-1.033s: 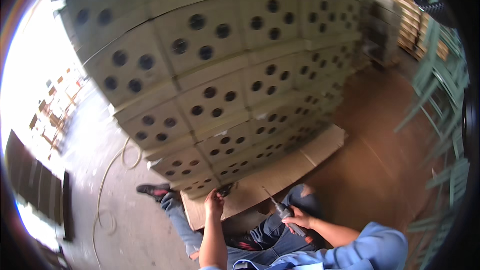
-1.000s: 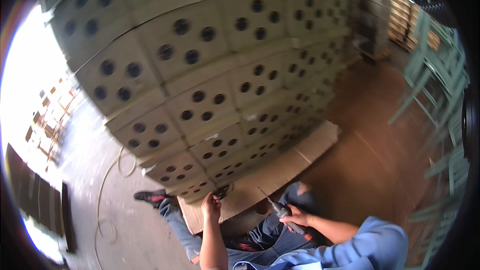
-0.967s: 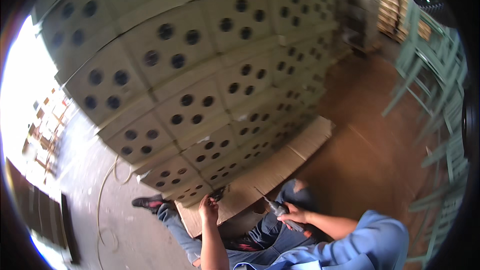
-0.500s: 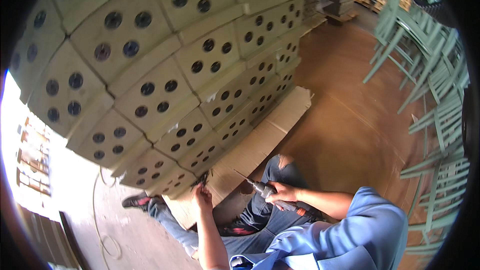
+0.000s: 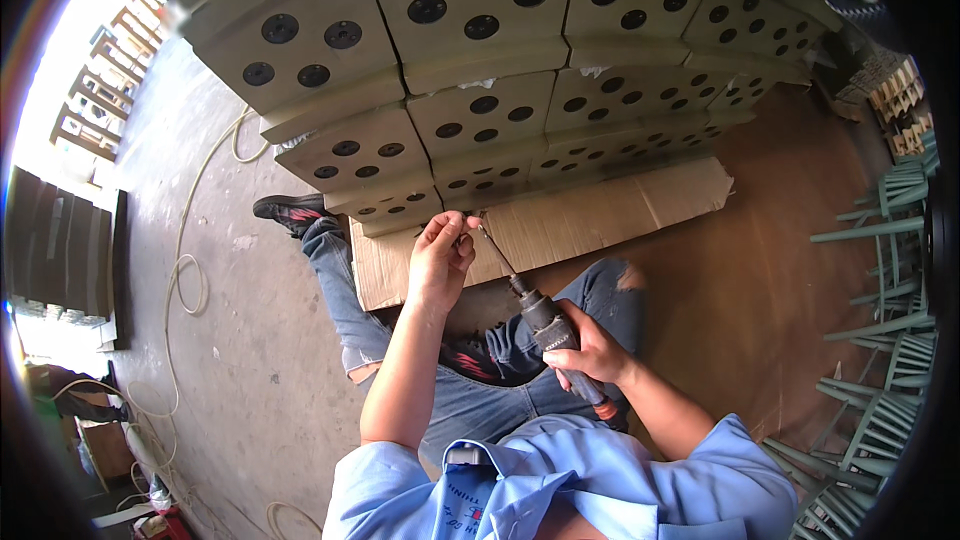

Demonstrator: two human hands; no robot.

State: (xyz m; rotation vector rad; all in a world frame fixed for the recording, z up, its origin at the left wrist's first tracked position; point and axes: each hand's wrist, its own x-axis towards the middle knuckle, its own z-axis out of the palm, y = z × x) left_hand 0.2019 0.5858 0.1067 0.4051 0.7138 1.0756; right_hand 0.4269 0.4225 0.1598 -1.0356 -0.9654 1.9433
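My right hand (image 5: 592,348) is wrapped round a dark inline power screwdriver (image 5: 543,318), whose long thin bit (image 5: 500,256) points up and left. Close to the tip of that bit, the fingers of my left hand (image 5: 443,260) are pinched together. Whatever they hold is too small to name. Just beyond the left fingers stands a stack of beige padded panels (image 5: 480,118), each with round black discs on its face. A flat cardboard sheet (image 5: 600,225) lies under the stack's front edge, with a few small dark pieces by my left fingertips.
My legs in torn jeans (image 5: 400,420) are spread before the stack. A pale hose (image 5: 180,270) loops over the concrete floor at left. Green wooden chairs (image 5: 890,370) are piled at right. Dark stacked boards (image 5: 60,245) stand at far left.
The view has swung round, so the stack now lies straight ahead. My left hand has come up from the small dark pieces, and the screwdriver's bit has moved close to its fingers.
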